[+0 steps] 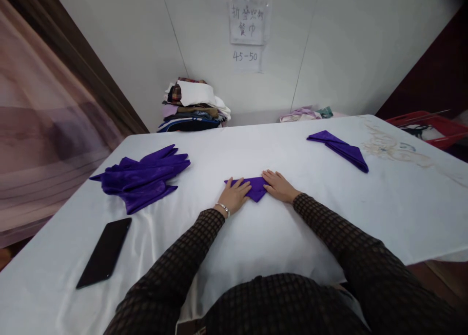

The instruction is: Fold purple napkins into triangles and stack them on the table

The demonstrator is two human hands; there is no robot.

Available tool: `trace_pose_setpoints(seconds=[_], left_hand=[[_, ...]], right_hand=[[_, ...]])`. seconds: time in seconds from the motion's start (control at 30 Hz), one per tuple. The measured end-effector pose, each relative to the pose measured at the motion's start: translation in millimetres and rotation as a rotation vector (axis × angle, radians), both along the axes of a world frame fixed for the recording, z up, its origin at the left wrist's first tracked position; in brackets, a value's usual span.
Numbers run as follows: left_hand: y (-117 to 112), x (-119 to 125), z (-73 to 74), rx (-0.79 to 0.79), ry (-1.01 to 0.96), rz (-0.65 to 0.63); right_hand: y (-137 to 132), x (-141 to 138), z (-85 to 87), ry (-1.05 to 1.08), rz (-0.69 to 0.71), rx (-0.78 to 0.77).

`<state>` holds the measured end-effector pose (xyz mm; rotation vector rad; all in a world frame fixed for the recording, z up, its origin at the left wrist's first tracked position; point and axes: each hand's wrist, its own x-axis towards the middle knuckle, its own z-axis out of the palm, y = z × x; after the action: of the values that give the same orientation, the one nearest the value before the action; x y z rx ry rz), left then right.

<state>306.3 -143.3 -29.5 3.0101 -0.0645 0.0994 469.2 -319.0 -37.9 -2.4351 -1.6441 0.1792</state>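
Note:
A purple cloth napkin [257, 188], folded with one point toward me, lies flat between my hands on the white tablecloth [256, 237]. My left hand [234, 195] rests on its left part, fingers stretched out and flat. On its right end lies my right hand [279, 185], also with flat, extended fingers. Another purple napkin [341, 149], folded into a long narrow shape, lies farther back on the right. To the left is a loose heap of purple napkins [142, 176], crumpled together with several pointed corners.
A black phone or tablet [105, 253] lies at the front left. Behind the table's far edge stand a stack of folded clothes [195, 106] and more fabric [302, 114]. A red basket [420, 118] is at the right edge. Pink curtains [44, 106] hang at left.

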Motion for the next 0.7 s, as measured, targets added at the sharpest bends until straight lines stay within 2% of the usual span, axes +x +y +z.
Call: trace_pose_setpoints(seconds=[0.13,0.23,0.3,0.37,0.47,0.6,0.7], left_hand=[[19,-9,8.4,-0.029,0.054,0.086],[12,-9,14.0,-0.107,0.067,0.165],[4,-1,14.5,-0.126,0.005,0.239],[-3,9,11.1,-0.096,-0.066,0.282],[-6,19,-0.4,-0.029,-0.041,0.280],[-4,18,-15.2,-0.003,0.004,0.294],[-3,15,-18.2,-0.006,0.000,0.297]], right_hand=[[10,-15,-4.5,-0.029,-0.077,0.039],[10,-17,-7.0,-0.038,-0.069,0.043],[9,-16,-7.6,-0.043,-0.062,0.045],[9,-15,-7.1,-0.047,-0.062,0.043],[8,-15,-5.8,-0.047,-0.062,0.038],[0,-14,-5.6,-0.041,-0.039,0.045],[-12,-9,-6.5,-0.028,-0.049,0.041]])
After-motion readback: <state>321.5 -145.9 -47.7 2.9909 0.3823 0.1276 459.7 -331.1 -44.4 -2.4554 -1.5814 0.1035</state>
